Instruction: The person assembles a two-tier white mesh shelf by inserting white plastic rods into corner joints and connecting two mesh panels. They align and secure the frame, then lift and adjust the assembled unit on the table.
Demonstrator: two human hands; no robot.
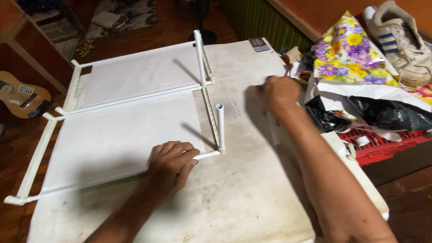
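The left hand (171,164) lies palm down with fingers curled over the near rail of a white fabric shelf frame (126,117), pinning it flat on the worn white table (243,198). At two o'clock from it, the right hand (281,92) reaches toward the clutter, fingers bent; whether it grips anything I cannot tell. An upright white tube (220,126) stands in the corner joint at one o'clock from the left hand. This looks like mid-assembly, and the next move probably calls for another tube seated squarely. Farther right lie a floral bag (348,54), a sneaker (400,40) and a red crate (382,144).
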